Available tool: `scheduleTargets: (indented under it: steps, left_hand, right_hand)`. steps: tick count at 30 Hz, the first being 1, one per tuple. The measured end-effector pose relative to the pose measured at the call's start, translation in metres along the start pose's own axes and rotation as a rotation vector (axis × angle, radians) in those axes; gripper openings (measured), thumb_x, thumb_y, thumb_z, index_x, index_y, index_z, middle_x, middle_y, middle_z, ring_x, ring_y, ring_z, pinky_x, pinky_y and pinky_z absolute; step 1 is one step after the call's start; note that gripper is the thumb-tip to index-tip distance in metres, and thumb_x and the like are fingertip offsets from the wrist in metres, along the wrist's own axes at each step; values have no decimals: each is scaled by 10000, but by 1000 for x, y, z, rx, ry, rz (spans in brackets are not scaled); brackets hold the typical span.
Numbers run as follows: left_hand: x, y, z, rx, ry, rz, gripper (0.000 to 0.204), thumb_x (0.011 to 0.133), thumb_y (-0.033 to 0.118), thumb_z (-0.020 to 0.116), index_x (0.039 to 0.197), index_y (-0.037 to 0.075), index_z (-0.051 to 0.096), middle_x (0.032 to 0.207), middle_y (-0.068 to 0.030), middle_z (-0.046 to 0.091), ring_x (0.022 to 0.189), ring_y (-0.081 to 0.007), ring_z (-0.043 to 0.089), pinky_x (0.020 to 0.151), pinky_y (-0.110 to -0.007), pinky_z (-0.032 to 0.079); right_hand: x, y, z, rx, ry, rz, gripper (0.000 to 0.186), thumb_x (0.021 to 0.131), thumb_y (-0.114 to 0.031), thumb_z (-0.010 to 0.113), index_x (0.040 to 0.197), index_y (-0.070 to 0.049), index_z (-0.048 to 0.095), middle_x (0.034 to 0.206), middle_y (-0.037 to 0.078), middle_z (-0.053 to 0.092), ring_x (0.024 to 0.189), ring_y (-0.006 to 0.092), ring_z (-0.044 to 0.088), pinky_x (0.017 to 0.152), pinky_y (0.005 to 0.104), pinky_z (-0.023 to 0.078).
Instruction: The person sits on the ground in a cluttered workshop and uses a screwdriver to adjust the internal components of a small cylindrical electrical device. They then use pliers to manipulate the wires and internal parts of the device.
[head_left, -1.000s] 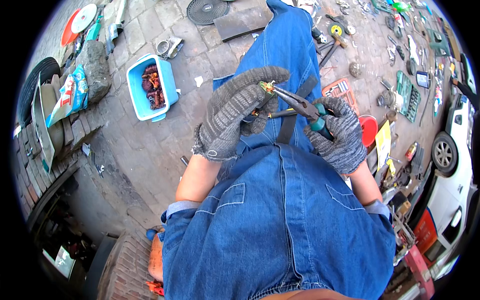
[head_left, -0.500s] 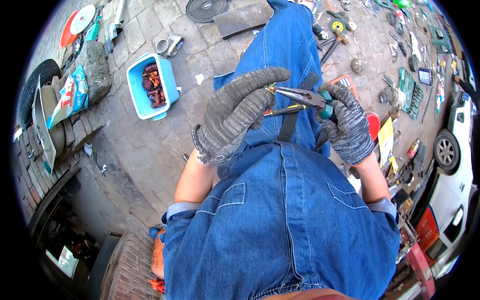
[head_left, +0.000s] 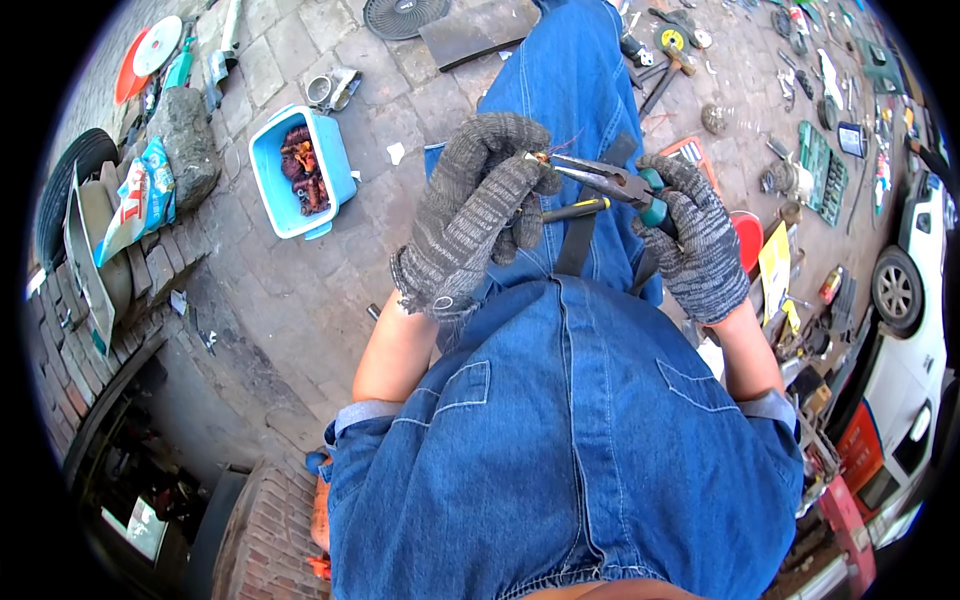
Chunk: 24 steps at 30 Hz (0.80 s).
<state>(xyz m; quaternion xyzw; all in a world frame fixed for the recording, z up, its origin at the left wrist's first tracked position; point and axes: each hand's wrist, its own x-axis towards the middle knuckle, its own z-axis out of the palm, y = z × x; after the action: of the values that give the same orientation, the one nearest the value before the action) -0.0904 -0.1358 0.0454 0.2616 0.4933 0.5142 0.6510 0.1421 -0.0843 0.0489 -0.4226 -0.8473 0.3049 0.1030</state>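
Note:
Both my hands wear grey knitted gloves. My left hand [head_left: 490, 185] is closed, pinching a small piece with thin copper-coloured wires [head_left: 541, 157] between thumb and forefinger; most of it is hidden. Long-nose pliers [head_left: 600, 180] with green handles are gripped in my right hand [head_left: 690, 235]. Their jaw tips point left and meet that piece at my left fingertips. A slim yellow-and-black tool [head_left: 577, 211] sticks out to the right from under my left fingers, above my lap; its other end is covered, so I cannot tell its kind.
A light blue tub [head_left: 262, 165] holding reddish-brown coiled pieces stands on the paving to the left. A hammer [head_left: 668, 80], a red bowl [head_left: 746, 240] and a green socket case [head_left: 822, 175] lie to the right. Beyond them stands a white car [head_left: 915, 370].
My left hand has curled its forefinger, which was stretched out, down towards the thumb. Fine wire strands now show above the plier tips. The pliers stay in my right hand.

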Motion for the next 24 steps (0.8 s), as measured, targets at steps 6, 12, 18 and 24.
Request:
scheduleTargets:
  steps: [6, 12, 18, 24]
  left_hand:
    - [3, -7, -5, 4, -6, 6, 253, 900, 209, 513, 1091, 42, 521, 841, -72, 615, 514, -56, 530, 368, -162, 350]
    - [6, -8, -9, -194, -80, 40, 341, 901, 236, 504, 1181, 41, 499, 872, -99, 619, 492, -63, 522, 347, -166, 322]
    - [7, -7, -6, -49, -66, 83, 397, 907, 246, 497, 1251, 53, 450, 796, -74, 598, 481, -64, 509, 353, -164, 321]
    - [5, -8, 3, 59, 43, 190, 384, 903, 177, 520, 1265, 72, 446, 928, -45, 574, 576, -55, 531, 410, -172, 381]
  right_hand:
    - [2, -1, 1, -49, 48, -33, 279, 697, -30, 671, 954, 25, 575, 1136, 164, 539, 1039, 315, 530, 888, 368, 427]
    - [0, 2, 0, -56, 54, -1, 264, 711, -61, 673, 947, 25, 590, 1130, 157, 541, 1047, 316, 517, 902, 379, 415]
    - [4, 0, 2, -32, 59, -40, 277, 688, 3, 668, 945, 31, 571, 1123, 166, 538, 1014, 310, 545, 854, 349, 445]
    - [3, -4, 5, -34, 79, -17, 285, 696, 6, 669, 959, 37, 565, 1130, 166, 531, 1027, 303, 539, 862, 346, 447]
